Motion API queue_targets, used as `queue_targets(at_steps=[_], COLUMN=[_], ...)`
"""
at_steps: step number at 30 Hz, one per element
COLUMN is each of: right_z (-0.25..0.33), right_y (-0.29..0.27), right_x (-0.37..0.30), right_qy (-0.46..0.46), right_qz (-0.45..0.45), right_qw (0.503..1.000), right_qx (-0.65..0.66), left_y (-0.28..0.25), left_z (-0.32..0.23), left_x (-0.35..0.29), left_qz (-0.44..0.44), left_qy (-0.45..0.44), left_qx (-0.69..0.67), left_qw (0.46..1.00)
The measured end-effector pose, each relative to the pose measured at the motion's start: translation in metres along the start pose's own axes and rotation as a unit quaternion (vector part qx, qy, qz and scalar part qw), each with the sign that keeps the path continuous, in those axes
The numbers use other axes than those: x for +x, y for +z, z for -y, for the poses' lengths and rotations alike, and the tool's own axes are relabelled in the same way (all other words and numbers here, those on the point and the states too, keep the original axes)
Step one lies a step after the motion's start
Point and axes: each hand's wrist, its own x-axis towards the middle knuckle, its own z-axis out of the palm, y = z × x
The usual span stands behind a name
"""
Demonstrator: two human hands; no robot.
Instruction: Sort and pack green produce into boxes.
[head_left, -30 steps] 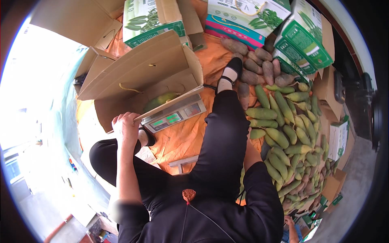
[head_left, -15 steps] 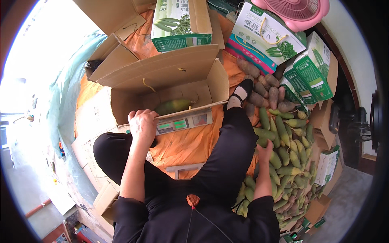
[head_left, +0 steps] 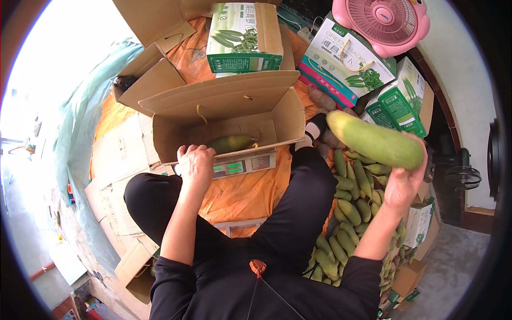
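Raised at the right, my right hand (head_left: 401, 186) grips a large green radish (head_left: 370, 140) by its near end. The radish points up and left, above the pile of green radishes (head_left: 349, 213) by my right leg. My left hand (head_left: 196, 164) has its fingers hooked over the near rim of an open cardboard box (head_left: 277, 128), at its left corner. One green radish (head_left: 230, 143) lies on the bottom of that box. Beneath the box sits a scale (head_left: 242, 165) with a lit green display, its front showing.
Printed radish cartons (head_left: 245, 40) stand behind the box and at the back right. A pink fan (head_left: 384, 24) rests atop one carton. Reddish-brown tubers (head_left: 322, 98) lie near my right foot. Flattened cardboard (head_left: 120, 149) and an orange sheet (head_left: 248, 194) cover the floor.
My right hand has lifted a green radish up from the pile at the right. My left hand stays on the box rim. The view has shifted slightly.
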Motion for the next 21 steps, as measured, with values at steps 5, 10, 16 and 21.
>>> queue_targets(at_steps=[5, 10, 16, 21], right_z=[-0.009, -0.067, -0.133, -0.156], right_y=[0.103, 0.200, 0.266, 0.307], right_x=[0.029, 0.022, 0.000, -0.009], right_qy=[0.030, 0.012, -0.006, 0.033], right_qz=[0.208, 0.379, 0.478, 0.533], right_qw=[0.977, 0.921, 0.853, 0.794], right_qx=[0.046, -0.084, -0.209, -0.291], left_y=[0.000, 0.000, -0.004, -0.006], left_z=[0.002, 0.002, -0.002, -0.002], left_x=[0.001, -0.001, 0.001, 0.003], left_qz=[0.018, 0.015, 0.021, 0.026], left_qy=[-0.006, -0.010, 0.001, -0.010], left_qx=[-0.020, -0.021, -0.005, 0.005], left_qw=[1.000, 1.000, 1.000, 1.000])
